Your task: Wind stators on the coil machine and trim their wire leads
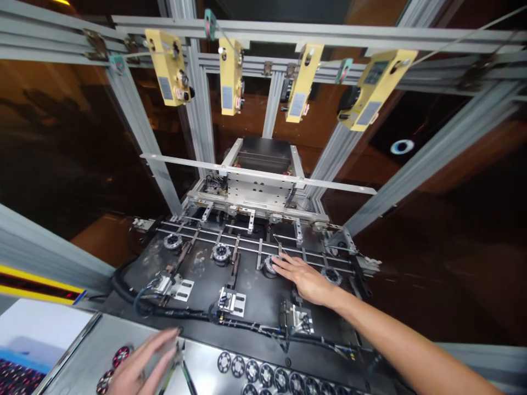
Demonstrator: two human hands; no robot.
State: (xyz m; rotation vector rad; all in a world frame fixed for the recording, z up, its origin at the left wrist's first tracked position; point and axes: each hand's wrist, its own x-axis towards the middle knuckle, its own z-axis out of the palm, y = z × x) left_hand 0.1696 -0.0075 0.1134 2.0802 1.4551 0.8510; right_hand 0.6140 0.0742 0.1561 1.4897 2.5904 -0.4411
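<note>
My right hand (307,280) reaches over the dark machine bed, fingers stretched out and slightly apart. Its fingertips touch a round slotted motor part (269,267) on the third station and partly cover it; whether they grip it is hard to see. My left hand (144,362), somewhat blurred, is at the lower left above the metal tray (201,362), fingers extended. Beside its fingertips lies a pair of pliers (179,356) with green and black handles. Similar round parts sit on the other stations: one far left (173,241), one left of centre (221,252), one at right (330,276).
Rows of dark round parts (252,371) stand on the tray's right; red-centred ones (121,356) lie at left. Metal brackets (233,302) and a black cable bundle (185,314) cross the bed's front. Yellow tensioners (304,82) hang overhead from an aluminium frame (263,33).
</note>
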